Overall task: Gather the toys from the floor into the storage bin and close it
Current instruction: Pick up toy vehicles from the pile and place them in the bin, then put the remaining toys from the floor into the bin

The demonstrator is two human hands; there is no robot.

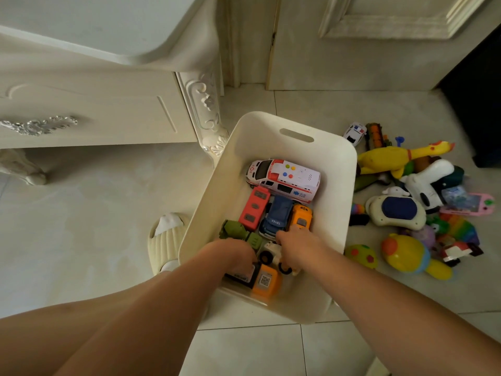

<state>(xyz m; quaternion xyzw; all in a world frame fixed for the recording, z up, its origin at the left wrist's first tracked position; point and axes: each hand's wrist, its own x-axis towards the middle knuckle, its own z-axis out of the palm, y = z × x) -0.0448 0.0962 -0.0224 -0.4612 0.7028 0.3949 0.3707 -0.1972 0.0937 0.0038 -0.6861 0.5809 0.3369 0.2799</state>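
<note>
Toys (pixel 406 191) beside bin (pixel 339 213), cabinet (pixel 95 112) near

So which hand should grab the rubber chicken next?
Probably the right hand: the chicken lies on the floor right of the bin, on that hand's side. The left hand would have to cross over.

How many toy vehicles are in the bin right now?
At least 7: ambulance at the far end, red bus, blue truck, orange car, green truck, white one and orange-black one under the hands; more may be hidden.
</note>
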